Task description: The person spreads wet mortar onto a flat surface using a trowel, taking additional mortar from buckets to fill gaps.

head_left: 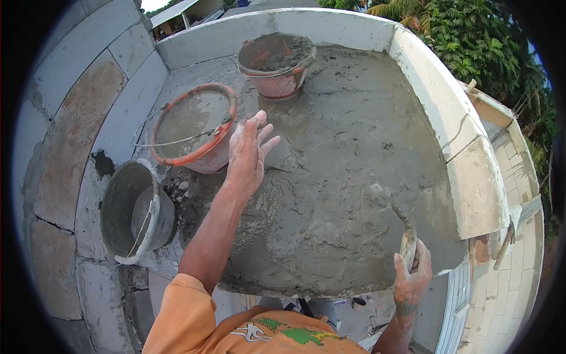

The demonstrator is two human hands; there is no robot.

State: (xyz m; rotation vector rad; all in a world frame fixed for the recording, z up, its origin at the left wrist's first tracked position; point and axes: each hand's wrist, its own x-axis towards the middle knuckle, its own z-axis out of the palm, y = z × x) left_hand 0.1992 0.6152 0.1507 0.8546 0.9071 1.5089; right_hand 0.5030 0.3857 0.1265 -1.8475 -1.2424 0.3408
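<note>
Trowel [407, 242] at a Mortar Bed [336, 183]

The trowel is grasped in the right hand [413, 276] near the mortar's right edge; its far end is hardly distinguishable. The left hand [247, 147], unclenched, is raised near an orange-rimmed bucket [190, 156].

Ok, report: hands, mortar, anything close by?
Left hand: empty, open. Right hand: gripping a tool handle. Mortar: wet-looking, uneven. Orange-rimmed bucket: beside the left hand.

Bright open daylight; right-hand parapet [433, 97] palest, wet mortar [348, 153] darker with faint sheen. Fisheye curves the left-hand block wall [82, 53], rim falling to black. Fine detail slightly soft.
</note>
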